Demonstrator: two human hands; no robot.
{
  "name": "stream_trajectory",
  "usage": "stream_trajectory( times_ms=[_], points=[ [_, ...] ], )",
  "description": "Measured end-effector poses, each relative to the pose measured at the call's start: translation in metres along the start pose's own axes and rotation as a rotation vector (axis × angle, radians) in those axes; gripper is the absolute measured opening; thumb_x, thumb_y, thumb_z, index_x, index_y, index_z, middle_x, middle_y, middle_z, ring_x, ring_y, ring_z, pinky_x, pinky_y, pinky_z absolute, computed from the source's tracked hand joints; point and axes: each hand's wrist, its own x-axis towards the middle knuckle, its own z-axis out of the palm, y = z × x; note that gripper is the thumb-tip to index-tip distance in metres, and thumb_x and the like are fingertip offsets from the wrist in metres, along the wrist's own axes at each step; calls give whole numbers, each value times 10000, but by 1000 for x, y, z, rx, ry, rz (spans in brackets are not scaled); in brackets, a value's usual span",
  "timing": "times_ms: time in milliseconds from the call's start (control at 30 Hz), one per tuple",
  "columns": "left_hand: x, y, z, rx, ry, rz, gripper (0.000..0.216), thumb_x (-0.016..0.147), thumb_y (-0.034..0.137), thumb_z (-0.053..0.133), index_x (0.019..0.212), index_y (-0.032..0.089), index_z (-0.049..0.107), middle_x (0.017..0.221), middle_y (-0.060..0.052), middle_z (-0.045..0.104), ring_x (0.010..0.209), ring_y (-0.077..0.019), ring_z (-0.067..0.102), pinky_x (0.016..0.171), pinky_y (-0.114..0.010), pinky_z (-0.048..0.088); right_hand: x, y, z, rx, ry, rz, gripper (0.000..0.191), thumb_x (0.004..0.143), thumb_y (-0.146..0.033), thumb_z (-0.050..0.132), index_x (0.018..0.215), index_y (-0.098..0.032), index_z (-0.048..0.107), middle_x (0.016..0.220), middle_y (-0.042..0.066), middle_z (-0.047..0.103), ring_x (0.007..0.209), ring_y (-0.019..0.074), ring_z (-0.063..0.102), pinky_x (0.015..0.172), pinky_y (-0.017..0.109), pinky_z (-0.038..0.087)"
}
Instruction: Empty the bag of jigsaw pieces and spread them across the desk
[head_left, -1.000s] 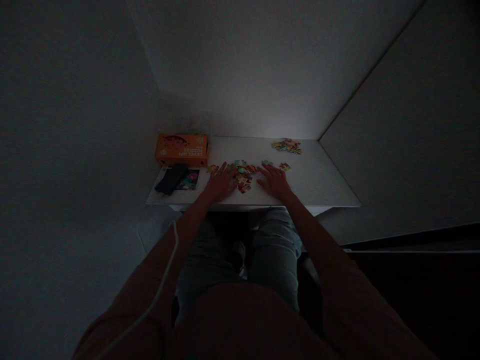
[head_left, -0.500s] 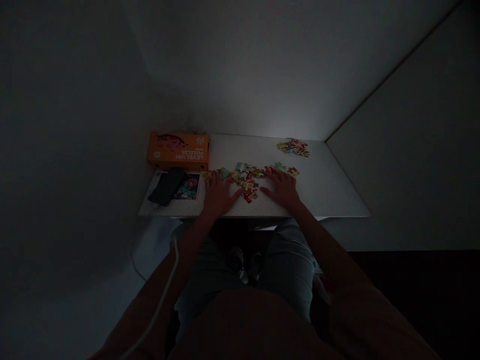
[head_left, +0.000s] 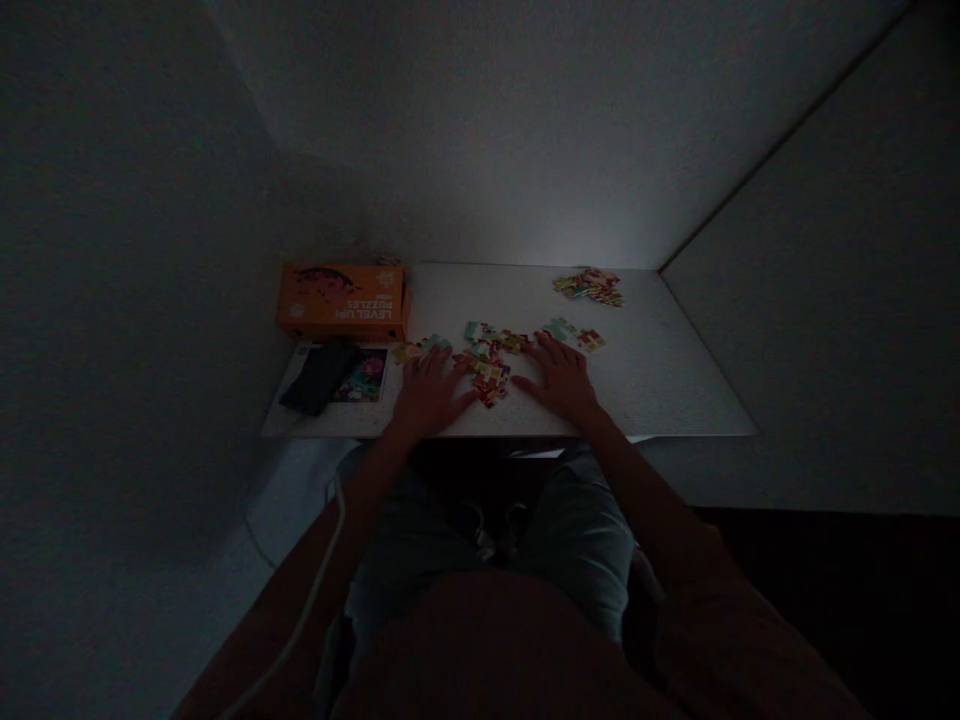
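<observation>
Colourful jigsaw pieces (head_left: 491, 370) lie in a cluster on the white table between my two hands. My left hand (head_left: 429, 395) rests palm down to their left, fingers spread, with its fingertips beside a few green and yellow pieces (head_left: 431, 345). On the right, my right hand (head_left: 561, 378) also lies flat with fingers apart, its fingertips near the cluster's upper right edge. Just beyond those fingers sit more loose pieces (head_left: 589, 341). Neither hand grips anything. The dim light blurs which pieces the fingertips touch.
An orange puzzle box (head_left: 341, 303) stands at the table's back left. In front of it, a dark flat object (head_left: 321, 378) partly covers a printed picture sheet (head_left: 367, 377). A pile of pieces (head_left: 589, 286) lies at the back right of the white table (head_left: 660, 390), against the wall.
The view has shifted slightly. My left hand has slid a little toward me and left, its fingers still spread. The right hand and the pieces look nearly the same.
</observation>
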Motion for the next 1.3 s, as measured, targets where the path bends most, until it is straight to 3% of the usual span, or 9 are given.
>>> stream_trajectory(
  times_ms=[233, 467, 600, 733, 867, 1067, 1200, 1300],
  points=[
    [-1, 7, -6, 27, -14, -34, 687, 1065, 697, 515, 1657, 350, 514, 1790, -97, 385, 1684, -379, 296, 1356, -677, 207, -10, 0, 6, 32, 137, 74, 734, 1029, -745, 544, 1680, -420, 449, 1760, 94, 427, 1639, 451, 344, 1277, 836, 240],
    [-3, 15, -11, -32, 36, -36, 564, 1073, 620, 523, 1591, 408, 589, 1663, -50, 572, 1606, -391, 441, 1355, -705, 180, -12, 1, 6, 18, 148, 71, 725, 1050, -721, 500, 1659, -328, 471, 1749, 147, 435, 1630, 433, 373, 1287, 815, 241],
    [-5, 16, -12, -47, 65, -47, 561, 1074, 660, 509, 1587, 448, 591, 1621, -42, 612, 1558, -411, 491, 1340, -723, 187, -13, 0, 3, 18, 145, 79, 700, 1058, -673, 517, 1673, -344, 456, 1751, 132, 433, 1624, 425, 386, 1295, 802, 251],
    [-7, 12, -13, -20, 62, -38, 614, 1070, 693, 505, 1617, 424, 581, 1599, -100, 608, 1517, -422, 502, 1277, -699, 317, -8, -3, 0, 26, 61, 13, 796, 1035, -643, 601, 1752, -438, 322, 1805, 22, 342, 1673, 405, 300, 1296, 788, 293],
    [-6, 7, -11, 3, 57, 10, 630, 1068, 687, 527, 1595, 353, 618, 1571, -154, 613, 1495, -434, 503, 1249, -696, 343, -5, -5, -1, -17, 8, -73, 643, 1055, -636, 595, 1668, -466, 498, 1738, -14, 459, 1637, 371, 391, 1309, 743, 309],
    [-8, 4, -12, -35, 57, 20, 456, 1089, 596, 561, 1473, 381, 679, 1549, -64, 656, 1477, -341, 544, 1309, -619, 322, -15, -9, -2, -60, 43, -111, 418, 1070, -568, 569, 1424, -422, 739, 1553, -10, 667, 1475, 320, 607, 1312, 653, 346],
    [-10, 4, -14, -6, 58, 19, 375, 1075, 561, 612, 1324, 312, 743, 1426, -100, 711, 1398, -333, 600, 1293, -589, 349, -23, -12, -5, -69, -47, -158, 382, 1094, -560, 530, 1376, -451, 763, 1510, -59, 697, 1474, 278, 613, 1299, 604, 386],
    [-10, 5, -15, 19, 38, 17, 378, 1081, 543, 605, 1346, 308, 736, 1416, -108, 711, 1383, -339, 611, 1265, -579, 380, -24, -14, -4, -97, -18, -167, 461, 1117, -552, 485, 1515, -435, 685, 1626, -53, 597, 1543, 267, 543, 1313, 587, 375]
  ],
)
